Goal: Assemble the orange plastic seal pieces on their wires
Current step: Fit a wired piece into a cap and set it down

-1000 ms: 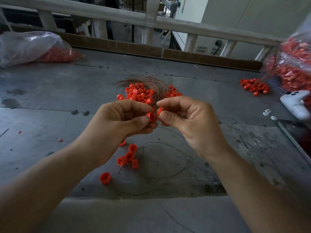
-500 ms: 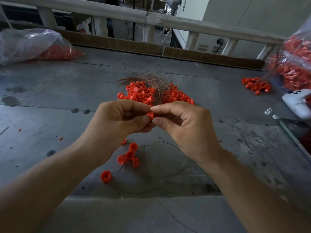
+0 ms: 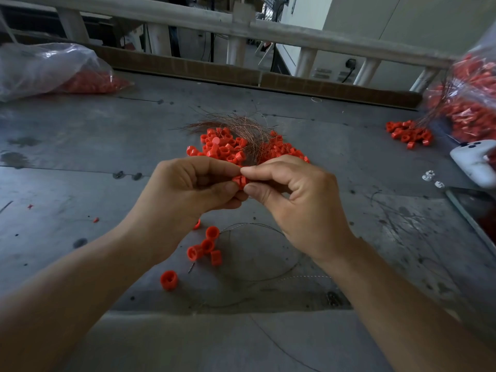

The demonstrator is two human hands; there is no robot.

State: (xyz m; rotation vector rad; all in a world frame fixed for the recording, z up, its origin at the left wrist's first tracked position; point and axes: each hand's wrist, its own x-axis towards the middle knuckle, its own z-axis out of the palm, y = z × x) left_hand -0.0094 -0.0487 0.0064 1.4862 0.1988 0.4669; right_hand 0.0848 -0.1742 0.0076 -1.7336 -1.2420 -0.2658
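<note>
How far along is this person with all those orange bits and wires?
Possibly done: the bag on the right holds orange pieces with wires sticking out. In hand: the left hand and right hand pinch one orange piece together. Left: a big loose pile and a wire bundle behind the hands.

I log this as a small assembly workshop. On view: a scuffed, stained grey workbench (image 3: 80,146); a loose heap of orange seal pieces (image 3: 222,150) under a bundle of thin wires (image 3: 241,124). Clear plastic bags (image 3: 40,68) of orange parts lie at both sides, and a rough rail (image 3: 268,29) runs behind.
</note>
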